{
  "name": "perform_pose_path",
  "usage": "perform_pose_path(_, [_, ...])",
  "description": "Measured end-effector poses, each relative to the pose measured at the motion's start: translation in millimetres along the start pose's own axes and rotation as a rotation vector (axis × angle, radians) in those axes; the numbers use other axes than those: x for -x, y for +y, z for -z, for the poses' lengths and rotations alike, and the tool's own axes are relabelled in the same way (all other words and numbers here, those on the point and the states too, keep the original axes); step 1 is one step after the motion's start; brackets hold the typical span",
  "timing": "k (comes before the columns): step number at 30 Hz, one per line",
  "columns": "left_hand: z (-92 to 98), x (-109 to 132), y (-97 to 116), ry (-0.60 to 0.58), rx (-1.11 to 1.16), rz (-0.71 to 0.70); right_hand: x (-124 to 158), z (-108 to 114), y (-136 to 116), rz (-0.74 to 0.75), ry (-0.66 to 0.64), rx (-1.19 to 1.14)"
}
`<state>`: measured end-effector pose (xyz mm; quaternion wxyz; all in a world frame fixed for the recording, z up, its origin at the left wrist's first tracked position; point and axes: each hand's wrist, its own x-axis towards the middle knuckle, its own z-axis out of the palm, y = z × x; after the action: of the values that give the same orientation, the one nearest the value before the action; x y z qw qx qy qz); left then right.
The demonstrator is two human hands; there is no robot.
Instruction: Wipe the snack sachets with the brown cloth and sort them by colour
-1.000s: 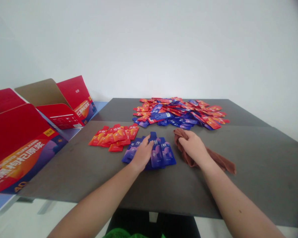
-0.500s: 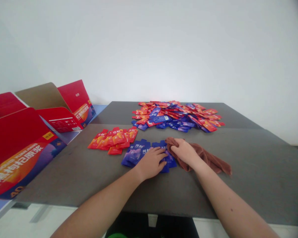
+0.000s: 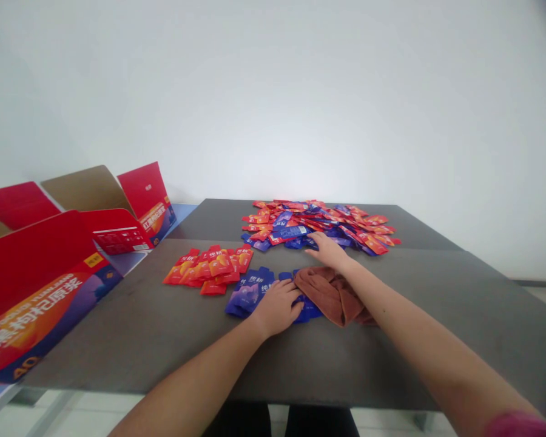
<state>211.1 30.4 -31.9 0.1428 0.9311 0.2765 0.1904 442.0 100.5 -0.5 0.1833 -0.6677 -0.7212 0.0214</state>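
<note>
My left hand (image 3: 277, 306) lies flat with fingers spread over a group of blue pouches (image 3: 251, 290) on the table. My right hand (image 3: 325, 250) reaches past a crumpled brown cloth (image 3: 334, 297), its fingers apart at the near edge of a mixed pile of red and blue pouches (image 3: 364, 227). It holds nothing that I can see. The cloth covers part of the blue pouches and runs under my right forearm. Left of the blue group sits a smaller group of overlapping red pouches (image 3: 212, 267).
Open red cardboard boxes (image 3: 31, 267) with raised flaps stand at the left on a lower blue surface (image 3: 182, 212). The dark grey table (image 3: 437, 303) extends to both sides of my arms. A white wall (image 3: 300, 103) rises behind it.
My right hand has let go of the brown cloth and moved forward to the pouch pile. The cloth now lies bunched over the blue pouches. My left hand stays on them.
</note>
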Motion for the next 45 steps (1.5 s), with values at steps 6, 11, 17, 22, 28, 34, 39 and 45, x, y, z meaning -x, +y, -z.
perform_pose_path(6, [-0.6, -1, -1, -0.007, -0.006, 0.008, -46, -24, -14, 0.166, -0.081, 0.179])
perform_pose_path(11, [1.2, -1, 0, -0.031, -0.008, 0.023, -59, -42, -22, 0.187, -0.137, 0.279])
perform_pose_path(17, [1.5, 0, 1, -0.026, 0.001, 0.009, -47, -36, -13, 0.109, -0.16, 0.391])
perform_pose_path(22, [0.2, 1, 2, -0.02, 0.004, 0.028, -32, -29, -8, 0.025, -0.192, 0.475])
perform_pose_path(28, [0.0, 1, 1, -0.014, -0.004, 0.012, -21, -22, -7, -0.025, -0.236, 0.514])
perform_pose_path(34, [-1.6, 1, 1, -0.002, -0.015, 0.006, -3, -11, -9, -0.059, -0.216, 0.487])
perform_pose_path(39, [-3.7, 0, 0, -0.002, -0.012, 0.011, 9, 1, -7, -0.129, -0.098, 0.404])
perform_pose_path(45, [-6.0, 0, -2, 0.018, -0.016, 0.006, 5, 16, 2, -0.293, 0.114, 0.217])
